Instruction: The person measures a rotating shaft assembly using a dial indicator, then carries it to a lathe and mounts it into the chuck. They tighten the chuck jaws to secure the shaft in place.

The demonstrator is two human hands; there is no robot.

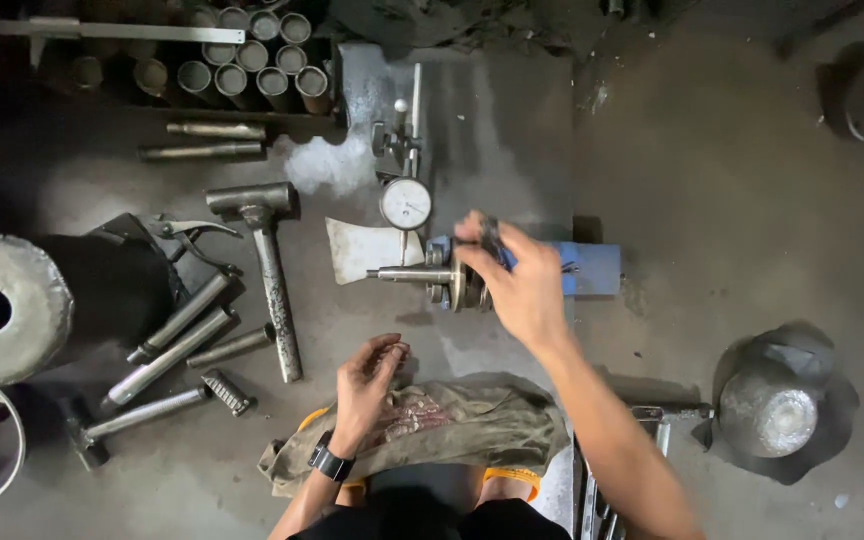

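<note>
Nearest the lens, a person's left hand (370, 375), watch at the wrist, rests with fingers loosely curled and nothing in them on a crumpled olive cloth (472, 430) across the lap. Beyond it, the right hand (512, 280) reaches over a blue fixture (592, 268), fingers pinched on a small dark part (492, 238) held just above a shaft with discs (432, 278) mounted there. Just beside the shaft stands a dial gauge (405, 203). Hammers (267, 265) and steel bars (177, 335) lie well apart to the left.
</note>
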